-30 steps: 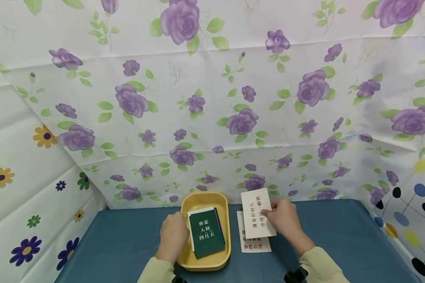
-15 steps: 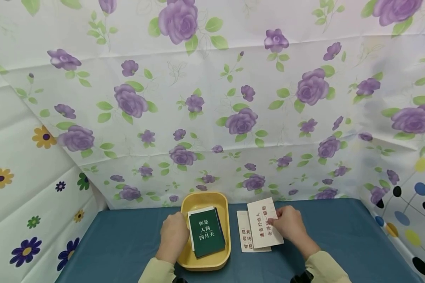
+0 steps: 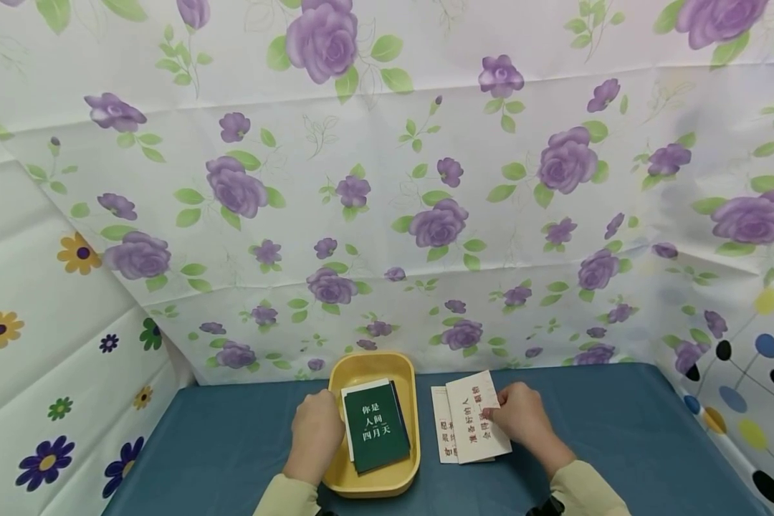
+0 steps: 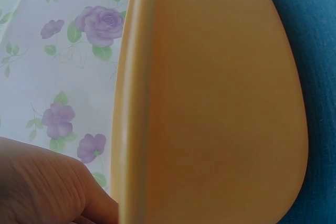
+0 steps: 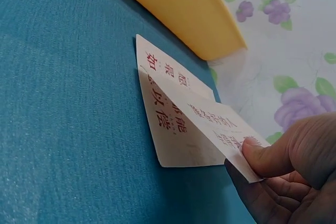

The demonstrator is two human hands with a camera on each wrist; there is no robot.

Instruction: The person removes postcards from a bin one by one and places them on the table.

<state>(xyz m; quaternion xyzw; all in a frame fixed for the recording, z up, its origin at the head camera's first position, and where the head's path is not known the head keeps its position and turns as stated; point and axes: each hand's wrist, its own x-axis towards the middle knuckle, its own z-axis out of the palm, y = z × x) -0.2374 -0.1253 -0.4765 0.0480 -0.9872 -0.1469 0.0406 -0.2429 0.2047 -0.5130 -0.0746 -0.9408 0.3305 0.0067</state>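
My right hand (image 3: pixel 527 424) pinches a cream card (image 3: pixel 469 419) with red Chinese characters, thumb on its face. In the right wrist view the held card (image 5: pixel 210 116) is tilted, its near edge raised and its far end over a second cream card (image 5: pixel 157 145) lying on the blue cloth. My left hand (image 3: pixel 317 436) grips the left rim of a yellow plastic tray (image 3: pixel 370 367); its fingertips are hidden in the head view. Inside the tray a dark green card (image 3: pixel 387 444) with white characters tops a small stack with white and dark edges showing.
The blue cloth (image 3: pixel 232 437) covers the table. Behind it hangs a white sheet (image 3: pixel 374 143) with purple roses. A flower-patterned sheet (image 3: pixel 26 387) stands at the left and a dotted one (image 3: pixel 748 401) at the right.
My right hand has brought the held card lower, first shifting it right and then slightly back left over the lying card. The left hand and tray have stayed in place.
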